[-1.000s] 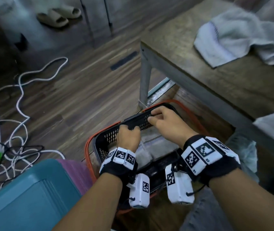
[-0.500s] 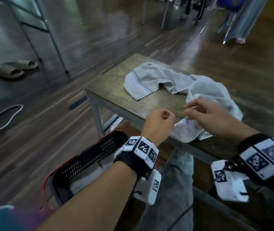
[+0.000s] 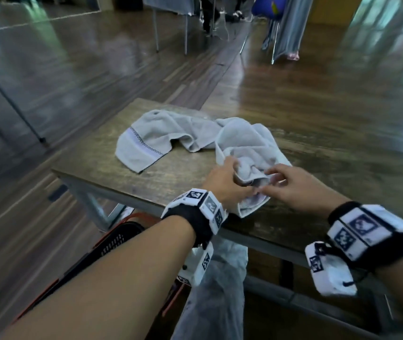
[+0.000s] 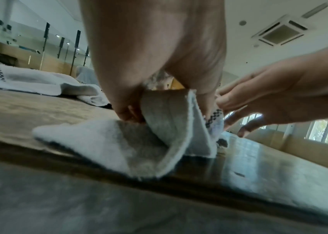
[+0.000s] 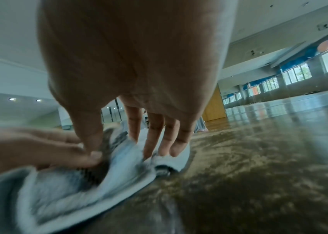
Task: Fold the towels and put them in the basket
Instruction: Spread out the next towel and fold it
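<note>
Two pale grey towels lie crumpled on a wooden table. The near towel is bunched at the front edge. My left hand grips a fold of it, seen from below as a raised flap. My right hand pinches the same towel's checkered-stripe edge between thumb and forefinger, close against the left hand. The far towel lies loose to the left, untouched. The black basket with an orange rim sits on the floor under the table's left end, mostly hidden by my left forearm.
The table's right half is bare wood. My knee in grey trousers is under the table beside the basket. A metal stand's legs rise at the left, and chairs with a standing person's clothing are far back.
A second ago both hands were down on the basket's rim. They rose to the table, and the left hand, empty half a second ago, now grips the near towel with the right.
</note>
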